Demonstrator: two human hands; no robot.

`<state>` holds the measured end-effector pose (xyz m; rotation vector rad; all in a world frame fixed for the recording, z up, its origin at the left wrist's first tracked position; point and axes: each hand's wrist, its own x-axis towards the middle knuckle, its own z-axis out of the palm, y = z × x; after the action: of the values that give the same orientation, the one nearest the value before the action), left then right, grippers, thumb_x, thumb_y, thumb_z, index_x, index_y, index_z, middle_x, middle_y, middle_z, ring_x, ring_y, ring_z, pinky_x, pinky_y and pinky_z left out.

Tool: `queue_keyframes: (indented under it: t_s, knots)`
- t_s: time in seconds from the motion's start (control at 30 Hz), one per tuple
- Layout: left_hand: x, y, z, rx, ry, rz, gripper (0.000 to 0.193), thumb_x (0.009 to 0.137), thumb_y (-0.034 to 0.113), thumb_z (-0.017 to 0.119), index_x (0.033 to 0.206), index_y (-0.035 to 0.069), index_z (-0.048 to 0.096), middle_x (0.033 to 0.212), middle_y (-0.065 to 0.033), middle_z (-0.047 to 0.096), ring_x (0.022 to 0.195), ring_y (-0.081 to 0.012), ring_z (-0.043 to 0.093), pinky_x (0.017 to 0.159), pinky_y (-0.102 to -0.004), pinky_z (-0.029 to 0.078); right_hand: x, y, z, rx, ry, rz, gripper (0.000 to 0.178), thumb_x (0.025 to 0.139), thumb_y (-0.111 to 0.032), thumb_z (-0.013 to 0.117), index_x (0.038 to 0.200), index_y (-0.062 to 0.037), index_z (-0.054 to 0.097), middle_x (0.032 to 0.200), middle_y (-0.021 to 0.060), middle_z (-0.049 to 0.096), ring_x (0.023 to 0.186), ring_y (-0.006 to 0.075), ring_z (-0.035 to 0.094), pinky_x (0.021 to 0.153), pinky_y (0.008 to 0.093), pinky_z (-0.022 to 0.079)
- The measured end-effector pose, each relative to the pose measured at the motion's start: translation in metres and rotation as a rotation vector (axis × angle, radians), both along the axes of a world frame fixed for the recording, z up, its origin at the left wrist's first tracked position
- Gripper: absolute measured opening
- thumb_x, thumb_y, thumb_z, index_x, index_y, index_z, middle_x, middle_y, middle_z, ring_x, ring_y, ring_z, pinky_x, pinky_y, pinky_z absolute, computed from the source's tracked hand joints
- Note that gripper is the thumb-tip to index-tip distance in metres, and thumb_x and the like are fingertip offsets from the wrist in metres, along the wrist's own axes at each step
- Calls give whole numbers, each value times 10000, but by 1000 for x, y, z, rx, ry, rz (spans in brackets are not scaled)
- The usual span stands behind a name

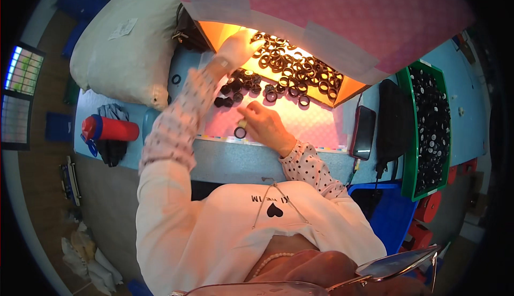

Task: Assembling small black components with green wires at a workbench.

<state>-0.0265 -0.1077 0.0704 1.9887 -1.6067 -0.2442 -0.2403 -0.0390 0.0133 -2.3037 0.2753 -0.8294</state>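
- At far left on the worktop [235, 159], red bottle [115, 129] is sitting beside dark cloth [112, 151]; pale sack [126, 50] is bulking up behind them.
- Left hand [240, 50] is reaching into lit box [350, 89], fingers at the heap of black rings [300, 71]; glare is masking its grip, can't tell.
- Black caps [235, 86] are clustering nearer the person.
- One ring [240, 133] is showing at right hand [267, 127] fingertips, over pink sheet [313, 130]; fingers are curling, can't tell if grasping.
- Phone [364, 131], black pouch [392, 119], green tray [408, 151] are sitting further right.
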Motion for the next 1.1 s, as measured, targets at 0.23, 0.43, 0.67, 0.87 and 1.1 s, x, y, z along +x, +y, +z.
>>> queue_keyframes:
  t_s: [0.23, 0.43, 0.67, 0.87, 1.1]
  knots:
    - [2, -142, -35, 309, -289, 15, 382, 915, 328, 612, 1188, 64, 649, 1075, -201, 675, 1008, -322, 646, 889, -411, 487, 2, 14, -9, -83, 106, 139, 147, 753, -44, 613, 895, -12, 599, 894, 139, 517, 832, 293, 573, 661, 392, 506]
    - [-8, -167, -57, 418, -400, -31, 379, 914, 336, 616, 1181, 69, 656, 1063, -198, 680, 1002, -324, 648, 882, -408, 491, 0, 11, -14, 41, 132, 52, 128, 737, -11, 612, 862, 17, 599, 929, 164, 529, 836, 318, 578, 694, 396, 511]
    - [-16, -147, -51, 365, -460, -89, 377, 913, 345, 621, 1172, 76, 664, 1049, -193, 685, 994, -326, 650, 873, -406, 495, 3, 5, -12, 97, 21, -21, 241, 699, 61, 600, 928, -2, 639, 950, 176, 544, 875, 338, 590, 706, 398, 518]
    - [-16, -115, -34, 240, -473, -136, 374, 912, 353, 625, 1165, 81, 672, 1037, -189, 690, 987, -327, 652, 865, -403, 498, 3, -3, -14, 281, -65, 1, 363, 708, 109, 569, 1034, -21, 661, 995, 166, 599, 888, 351, 621, 772, 394, 530]
    - [-34, -24, 8, 7, 221, -190, 320, 943, 332, 616, 1094, 60, 693, 916, -136, 714, 830, -255, 688, 755, -362, 540, -1, -12, -10, 289, -33, -32, 252, 817, 34, 653, 1065, -9, 647, 891, 141, 654, 796, 259, 656, 737, 318, 530]
